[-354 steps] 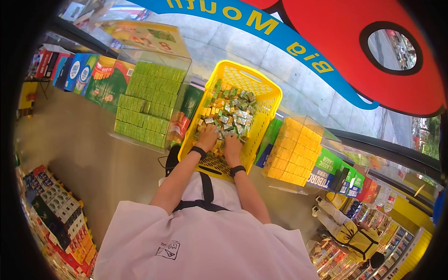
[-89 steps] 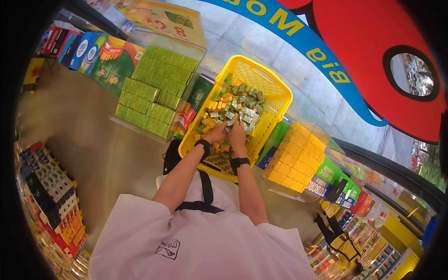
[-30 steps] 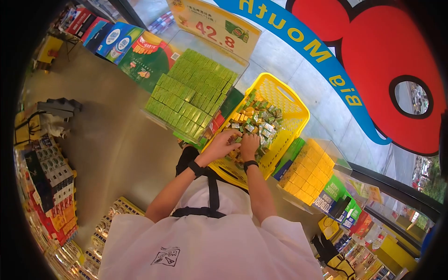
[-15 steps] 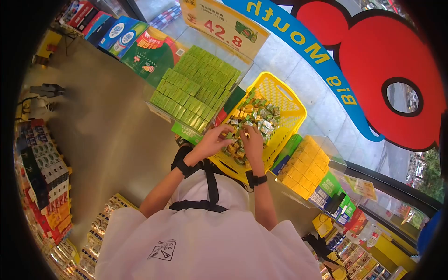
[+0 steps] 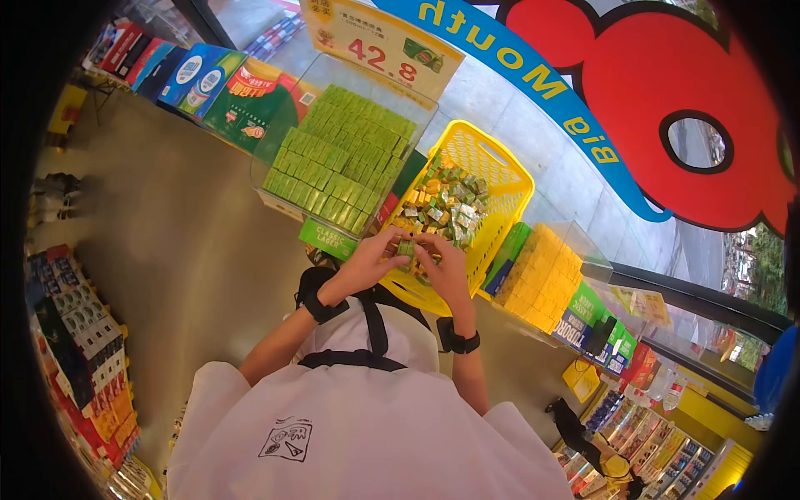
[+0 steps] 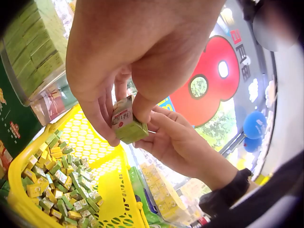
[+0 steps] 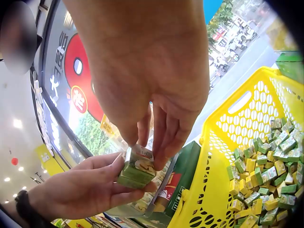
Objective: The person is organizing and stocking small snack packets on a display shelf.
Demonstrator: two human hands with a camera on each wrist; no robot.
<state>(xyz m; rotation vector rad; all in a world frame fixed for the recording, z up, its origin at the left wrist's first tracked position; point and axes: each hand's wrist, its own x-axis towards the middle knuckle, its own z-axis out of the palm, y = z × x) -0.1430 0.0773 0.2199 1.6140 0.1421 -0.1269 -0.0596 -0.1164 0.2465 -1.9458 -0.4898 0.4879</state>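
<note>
In the head view, both hands meet above the near end of a yellow plastic basket. Between them is a small stack of little green boxes with printed faces. My left hand grips the stack with thumb and fingers, seen close up in the left wrist view. From the other side, my right hand pinches the same stack, thumb and fingertips on its edges. A loose heap of small green and yellow boxes lies in the basket below the hands.
Left of the basket, a clear case holds neat rows of green boxes under a price sign. To the right stands a similar case of yellow boxes. Beer cartons line the window. Another person is at lower right.
Both hands, earlier down among the loose boxes, have risen toward the basket's near end and come together around a small green stack. The head view has shifted slightly.
</note>
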